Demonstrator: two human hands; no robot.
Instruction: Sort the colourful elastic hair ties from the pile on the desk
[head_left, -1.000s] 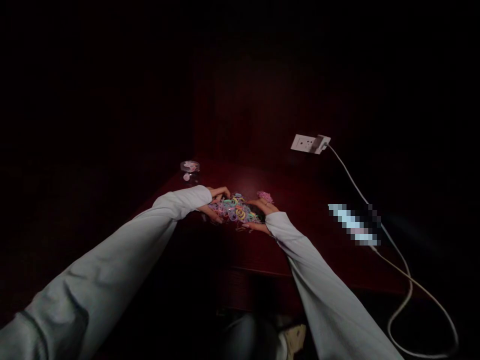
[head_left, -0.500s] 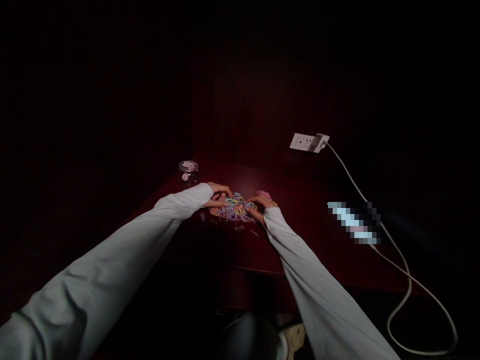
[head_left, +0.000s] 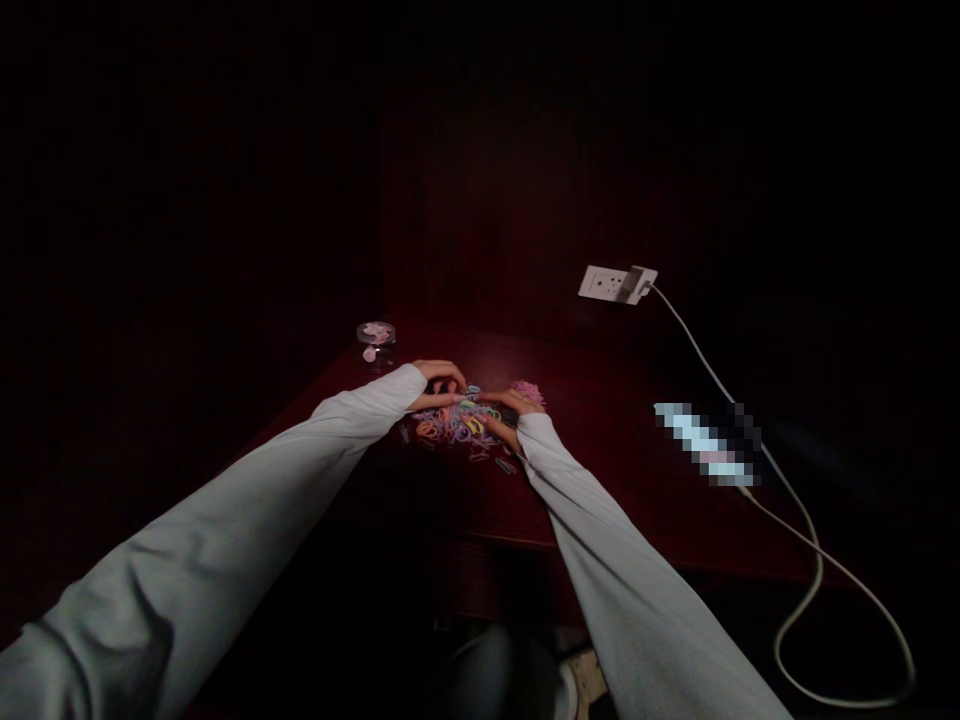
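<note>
A loose pile of small coloured bands (head_left: 463, 430) lies on the dark red table (head_left: 465, 500), with a few bands scattered at its near edge. My left hand (head_left: 441, 383) reaches into the pile's left and far side, thumb and fingers apart. From the right my right hand (head_left: 512, 409) rests over the pile, its thumb spread from its fingers. Neither hand visibly holds a band. Just beyond my right hand sits a smaller heap of pink bands (head_left: 529, 392).
A clear round container (head_left: 376, 342) with pink pieces stands at the table's far left. A wall socket (head_left: 606, 284) holds a white charger. Its cable (head_left: 697, 350) hangs down on the right, near a pixelated bright object (head_left: 705, 445).
My right hand has moved left over the pile, leaving more of the pink heap in view. The bands under my hands have shifted a little. My left hand has barely moved.
</note>
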